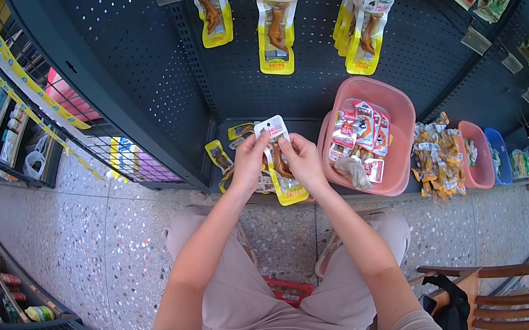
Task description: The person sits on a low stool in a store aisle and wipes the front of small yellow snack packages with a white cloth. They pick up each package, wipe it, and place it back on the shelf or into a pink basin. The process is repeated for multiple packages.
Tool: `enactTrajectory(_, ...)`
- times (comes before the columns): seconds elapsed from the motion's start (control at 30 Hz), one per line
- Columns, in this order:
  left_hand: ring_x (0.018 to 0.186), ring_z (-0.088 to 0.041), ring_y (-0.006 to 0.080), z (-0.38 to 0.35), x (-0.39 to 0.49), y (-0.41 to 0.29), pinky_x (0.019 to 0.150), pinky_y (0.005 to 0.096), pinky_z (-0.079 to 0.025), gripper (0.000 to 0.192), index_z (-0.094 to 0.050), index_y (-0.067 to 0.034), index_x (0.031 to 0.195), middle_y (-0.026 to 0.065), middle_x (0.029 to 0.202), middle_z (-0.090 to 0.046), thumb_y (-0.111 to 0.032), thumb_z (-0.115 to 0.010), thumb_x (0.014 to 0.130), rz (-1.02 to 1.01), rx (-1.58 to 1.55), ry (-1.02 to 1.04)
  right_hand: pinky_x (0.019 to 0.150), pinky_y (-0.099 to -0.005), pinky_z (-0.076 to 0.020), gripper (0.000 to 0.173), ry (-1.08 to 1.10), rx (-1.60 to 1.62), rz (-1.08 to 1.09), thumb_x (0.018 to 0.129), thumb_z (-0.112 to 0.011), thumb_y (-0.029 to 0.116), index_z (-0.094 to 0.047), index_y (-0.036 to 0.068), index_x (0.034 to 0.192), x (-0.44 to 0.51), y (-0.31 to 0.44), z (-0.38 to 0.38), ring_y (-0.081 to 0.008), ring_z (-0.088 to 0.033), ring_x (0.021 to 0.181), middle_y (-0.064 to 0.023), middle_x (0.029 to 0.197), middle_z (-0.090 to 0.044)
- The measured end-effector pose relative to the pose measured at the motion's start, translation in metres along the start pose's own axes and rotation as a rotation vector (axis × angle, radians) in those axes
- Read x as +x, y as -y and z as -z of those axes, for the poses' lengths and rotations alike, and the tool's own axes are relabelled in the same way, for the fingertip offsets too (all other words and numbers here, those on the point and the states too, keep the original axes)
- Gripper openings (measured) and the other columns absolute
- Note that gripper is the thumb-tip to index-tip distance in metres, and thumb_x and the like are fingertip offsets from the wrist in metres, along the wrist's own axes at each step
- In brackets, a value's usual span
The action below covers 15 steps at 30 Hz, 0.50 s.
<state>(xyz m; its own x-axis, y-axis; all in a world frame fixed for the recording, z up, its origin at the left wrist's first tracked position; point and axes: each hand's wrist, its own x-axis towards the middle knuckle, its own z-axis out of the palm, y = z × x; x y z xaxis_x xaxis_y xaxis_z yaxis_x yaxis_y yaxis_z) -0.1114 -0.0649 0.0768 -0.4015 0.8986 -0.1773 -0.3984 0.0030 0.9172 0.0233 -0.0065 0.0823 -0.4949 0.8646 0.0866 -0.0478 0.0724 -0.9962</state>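
Note:
Between both hands is a vacuum-sealed snack pouch (pixel 291 195), white at the top and yellow at the bottom. A brown piece of meat shows through its clear window. My left hand (pixel 246 164) pinches the pouch's upper left side between thumb and fingers. On the opposite edge, my right hand (pixel 304 159) has its thumb on the front. Similar pouches (pixel 218 156) lie on the bottom shelf beyond my left hand, partly hidden by it. To the right of my right hand stands a pink plastic basin (pixel 400 142) holding red-and-white snack packets (pixel 366 127) and a crumpled greyish item (pixel 352 172).
Matching pouches (pixel 276 39) hang from hooks on the dark perforated back panel (pixel 151 53). Heaped brown packets (pixel 436 157), a smaller pink bin (pixel 476 153) and a blue bin (pixel 500 157) continue along the shelf. A wooden chair (pixel 523 268) stands behind on the right.

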Motion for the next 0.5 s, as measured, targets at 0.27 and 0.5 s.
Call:
enactTrajectory(0.27, 0.093, -0.066, 0.0103, 0.003, -0.003, -0.007, 0.082, 0.0286, -0.052, 0.023, -0.065, -0.008, 0.114, 0.0014, 0.102, -0.069, -0.025, -0.062, 0.099, 0.103, -0.236, 0.055, 0.058, -0.0261, -0.0457, 0.026, -0.111, -0.075, 0.130, 0.098, -0.063, 0.021, -0.067, -0.003, 0.088, -0.001, 0.006, -0.013, -0.0050, -0.054, 0.064, -0.0044, 0.071, -0.065)
enactTrajectory(0.5, 0.091, -0.066, 0.0131, 0.011, 0.000, -0.010, 0.081, 0.0317, -0.053, 0.014, -0.063, -0.012, 0.105, 0.0003, 0.098, -0.069, -0.023, -0.059, 0.097, 0.227, -0.399, 0.051, 0.057, -0.0297, -0.0455, 0.018, -0.120, -0.213, 0.362, 0.093, -0.067, 0.016, -0.066, 0.000, 0.085, 0.002, 0.012, -0.023, -0.0161, -0.059, 0.062, -0.0089, 0.073, -0.063)
